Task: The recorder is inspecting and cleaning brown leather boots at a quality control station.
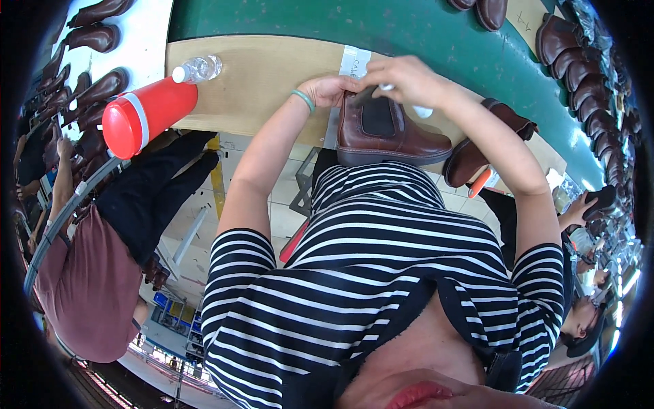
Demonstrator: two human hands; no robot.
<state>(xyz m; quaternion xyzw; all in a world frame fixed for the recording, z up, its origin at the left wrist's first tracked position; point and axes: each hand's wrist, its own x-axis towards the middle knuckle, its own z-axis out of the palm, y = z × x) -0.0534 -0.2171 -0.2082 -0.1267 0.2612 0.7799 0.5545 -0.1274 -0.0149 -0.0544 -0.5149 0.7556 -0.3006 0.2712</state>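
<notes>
A brown leather ankle boot with a dark elastic side panel stands upright at the table's near edge, toe to the right. My left hand is closed on the rim at the top of its shaft, thumb and fingers pinched together. Just above the boot, my right hand curls around a small white object; parts of it show between the fingers and below them, but its kind is unclear. The fingertips of both hands come close together at the boot's top. A second brown boot lies partly behind my right forearm.
Brown cardboard covers the near table, beside a green surface. A red flask and a clear bottle lie at left. An orange-handled item is near the second boot. Rows of boots line the right; co-workers stand either side.
</notes>
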